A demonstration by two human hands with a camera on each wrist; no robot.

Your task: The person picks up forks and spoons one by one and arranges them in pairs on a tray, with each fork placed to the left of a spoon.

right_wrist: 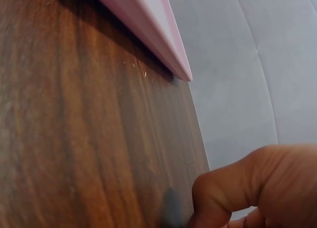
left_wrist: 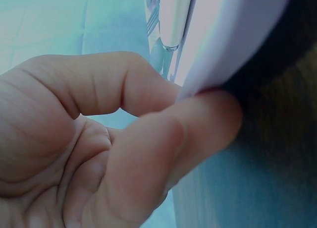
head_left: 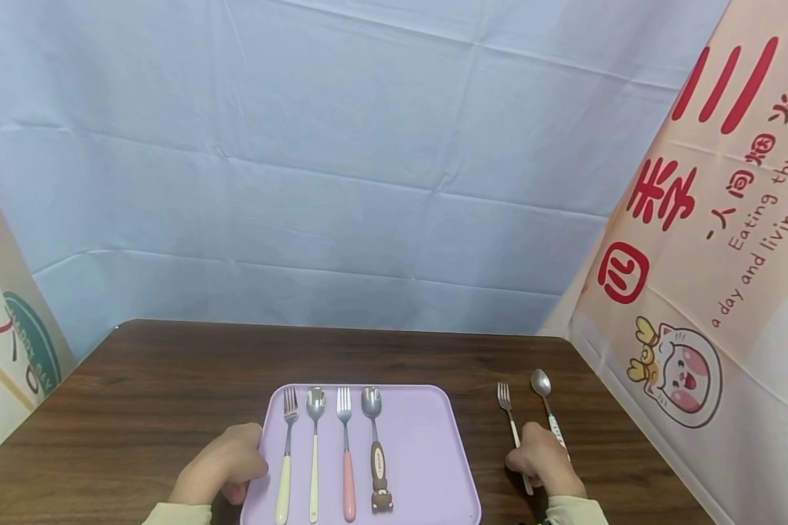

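Observation:
A lilac tray (head_left: 423,445) lies on the table. On it, side by side, are a fork with a pale yellow handle (head_left: 284,481), a spoon with a cream handle (head_left: 314,474), a pink-handled fork (head_left: 349,481) and a spoon with a brown bear handle (head_left: 378,467). My left hand (head_left: 226,463) pinches the tray's left rim (left_wrist: 218,54) between thumb and fingers. Right of the tray, my right hand (head_left: 543,456) pinches a cream-handled fork (head_left: 507,408) by its handle. A spoon with a patterned white handle (head_left: 542,386) lies just beyond that hand, its handle partly hidden.
The dark wooden table (head_left: 190,379) runs back to a pale blue cloth (head_left: 315,182). A printed cloth (head_left: 709,277) with red characters and a cartoon cat hangs along the right edge. Another printed cloth (head_left: 13,321) hangs at the left.

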